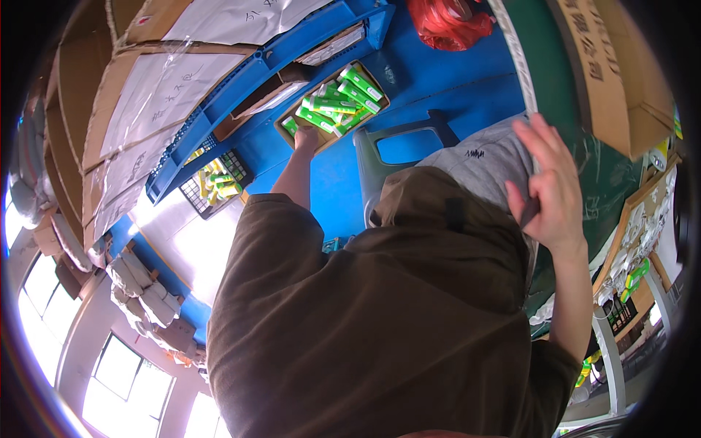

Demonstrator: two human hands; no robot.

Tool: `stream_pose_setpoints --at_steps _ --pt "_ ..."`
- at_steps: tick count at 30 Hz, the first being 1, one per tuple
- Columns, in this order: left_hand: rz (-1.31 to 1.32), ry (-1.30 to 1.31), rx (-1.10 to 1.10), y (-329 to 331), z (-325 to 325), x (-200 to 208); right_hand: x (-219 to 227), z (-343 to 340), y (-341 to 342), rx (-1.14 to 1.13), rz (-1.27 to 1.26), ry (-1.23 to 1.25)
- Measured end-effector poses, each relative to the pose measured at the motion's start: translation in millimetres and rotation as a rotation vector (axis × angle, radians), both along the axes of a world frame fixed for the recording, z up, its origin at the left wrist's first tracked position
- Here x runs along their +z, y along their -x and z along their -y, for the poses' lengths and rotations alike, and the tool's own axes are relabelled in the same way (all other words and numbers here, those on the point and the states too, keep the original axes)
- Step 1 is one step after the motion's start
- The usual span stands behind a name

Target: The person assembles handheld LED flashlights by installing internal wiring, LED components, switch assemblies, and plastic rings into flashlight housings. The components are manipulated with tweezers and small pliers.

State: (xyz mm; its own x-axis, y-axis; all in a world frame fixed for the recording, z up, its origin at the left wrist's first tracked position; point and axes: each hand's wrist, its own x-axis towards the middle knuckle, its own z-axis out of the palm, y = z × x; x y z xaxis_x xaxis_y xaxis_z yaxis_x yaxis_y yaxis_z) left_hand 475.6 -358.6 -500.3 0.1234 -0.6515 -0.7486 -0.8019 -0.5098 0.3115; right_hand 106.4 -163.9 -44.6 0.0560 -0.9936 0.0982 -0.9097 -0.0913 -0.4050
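An open cardboard box [385, 104] on the blue floor holds several small green-and-white cartons [334, 106] lying loosely across each other. My left hand [307, 137] reaches down to the box's near left corner, beside the cartons. Its fingers are too small and hidden to show whether they grip anything. My right hand [549, 186] is raised at the edge of the green-topped table [558, 95], its fingers stretched and thumb apart. A small dark patch shows between that thumb and palm; I cannot make out what it is.
A grey plastic stool [374, 164] stands by my leg. A blue crate [266, 62] and large cartons [139, 109] rise at the left, near a black basket [235, 166] of yellow-green packs. A red plastic bag [449, 25] lies ahead. Another cardboard box [621, 80] sits on the table.
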Motion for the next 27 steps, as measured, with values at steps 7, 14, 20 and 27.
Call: stream_pose_setpoints --at_steps 7,14,20,27 --pt "0.183 -0.103 -0.439 21 15 -39 -10 1 -3 -0.153 -0.13 -0.13" --pt "0.263 -0.035 -0.789 43 27 -71 -11 -3 -3 -0.212 -0.216 -0.194" --pt "0.332 0.022 -0.986 60 36 -75 -10 -13 -4 -0.251 -0.297 -0.295" --pt "0.251 -0.021 -1.011 71 44 -82 -5 -8 -4 -0.245 -0.293 -0.333"
